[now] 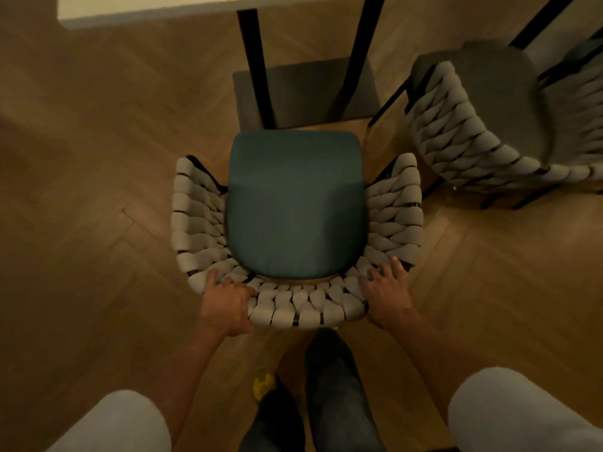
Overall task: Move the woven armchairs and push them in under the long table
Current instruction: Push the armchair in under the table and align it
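Hands: our left hand [225,305] is closed around the back rim of the woven armchair [295,223] at its left rear corner, and our right hand [385,288] lies spread, fingers open, pressed on the weave at the right rear corner. The armchair, with its teal seat cushion [295,203], stands on the wood floor [98,158] directly before us, its front edge just short of the black table legs [257,70] and dark base plate [310,93], below the pale tabletop [146,8]. A second woven armchair [489,125] stands tilted to the right, near the first.
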